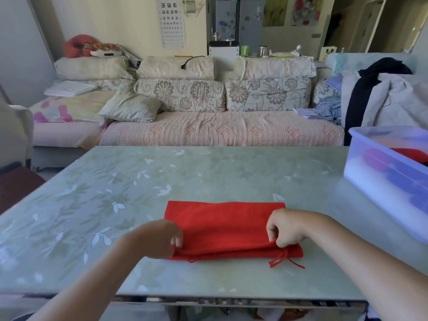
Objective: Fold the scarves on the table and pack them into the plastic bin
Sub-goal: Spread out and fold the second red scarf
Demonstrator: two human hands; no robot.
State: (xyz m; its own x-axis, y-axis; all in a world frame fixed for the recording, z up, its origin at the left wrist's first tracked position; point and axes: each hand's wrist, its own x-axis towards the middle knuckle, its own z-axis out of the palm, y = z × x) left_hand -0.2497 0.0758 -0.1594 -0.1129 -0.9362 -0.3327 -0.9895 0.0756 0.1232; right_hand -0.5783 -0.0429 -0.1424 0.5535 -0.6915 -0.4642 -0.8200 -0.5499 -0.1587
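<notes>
A red scarf lies folded into a rectangle on the green floral table, near the front edge. My left hand pinches the scarf's near left corner, fingers curled round the top layer. My right hand pinches the near right corner the same way, lifting the upper layer slightly. Red tassel strings trail out at the front right. The translucent plastic bin stands at the table's right edge and holds red, purple and blue fabric.
A floral sofa with cushions runs along the far side of the table. Clothes are piled over a chair at the back right, behind the bin. The table's front edge is close to my body.
</notes>
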